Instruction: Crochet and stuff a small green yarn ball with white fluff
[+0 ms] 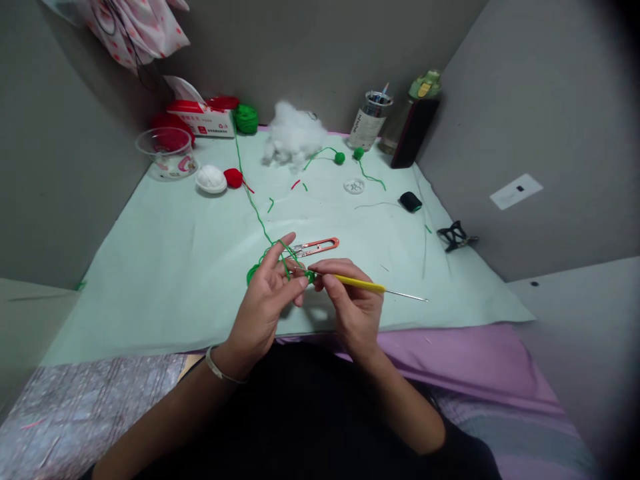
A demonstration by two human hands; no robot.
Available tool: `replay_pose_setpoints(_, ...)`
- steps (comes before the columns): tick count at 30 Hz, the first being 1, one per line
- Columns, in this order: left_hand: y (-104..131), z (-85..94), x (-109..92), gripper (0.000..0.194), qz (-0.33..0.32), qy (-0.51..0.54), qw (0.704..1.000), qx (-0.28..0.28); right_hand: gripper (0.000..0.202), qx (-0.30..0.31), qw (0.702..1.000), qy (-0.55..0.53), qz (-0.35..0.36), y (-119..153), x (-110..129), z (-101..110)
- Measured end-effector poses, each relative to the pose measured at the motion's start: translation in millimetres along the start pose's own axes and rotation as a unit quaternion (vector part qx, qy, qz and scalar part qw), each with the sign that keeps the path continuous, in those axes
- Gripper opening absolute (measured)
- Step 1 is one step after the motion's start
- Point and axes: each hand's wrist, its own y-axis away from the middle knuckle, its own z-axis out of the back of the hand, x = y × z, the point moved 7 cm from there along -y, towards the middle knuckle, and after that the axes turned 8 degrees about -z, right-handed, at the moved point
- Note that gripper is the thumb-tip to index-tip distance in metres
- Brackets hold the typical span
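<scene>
My right hand (356, 300) grips a crochet hook by its yellow handle (363, 283), with one metal end pointing right and the other at a small green crochet piece (311, 275). Between its thumb and fingers, my left hand (273, 287) pinches that piece. Green yarn (257, 215) loops over the raised left index finger and runs back to a green yarn ball (246, 119). Loose green yarn (253, 274) lies behind the left hand. Orange thread snips (320, 246) rest on the table just beyond both hands.
White stuffing (295, 133) sits at the back, near two small green balls (339, 158) with yarn tails. White yarn (211, 179), a red ball (233, 177) and a plastic tub (170, 163) stand left. At right are a pen jar (367, 127), bottle (425, 87), phone (413, 133) and black claw clip (455, 237).
</scene>
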Motion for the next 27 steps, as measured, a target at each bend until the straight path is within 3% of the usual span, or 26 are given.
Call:
replay_pose_setpoints(7, -1, 1.1, 2, 0.073, -0.01, -0.015, 1.0, -0.002, 0.018, 0.0, 1.0, -0.008, -0.003, -1, 0, -2)
replay_pose_setpoints(11, -1, 3.6, 3, 0.085, -0.018, -0.042, 0.999, -0.008, 0.019, 0.006, 1.0, 0.004, 0.008, -1, 0, 1)
replay_pose_setpoints(14, 0, 3.1, 3, 0.091, -0.017, -0.055, 0.998, -0.006, 0.027, -0.011, 0.985, 0.143, 0.098, 6, 9, 1)
replay_pose_setpoints(16, 1, -0.9, 4, 0.087, 0.004, -0.019, 1.0, 0.006, 0.038, -0.028, 0.955, 0.235, 0.178, 14, 16, -2)
replay_pose_setpoints(18, 2, -7.0, 7, 0.076, 0.049, 0.04, 0.998, 0.027, 0.044, -0.039, 0.944, 0.252, 0.208, 19, 18, -3)
replay_pose_setpoints(22, 4, -11.1, 7, 0.055, 0.126, 0.108, 0.985, 0.045, 0.031, -0.01, 0.986, 0.127, 0.107, 7, 12, 4)
replay_pose_setpoints(27, 0, -3.3, 1, 0.051, 0.114, 0.099, 0.988, 0.033, 0.015, -0.009, 0.998, -0.064, -0.026, -9, 5, 18)
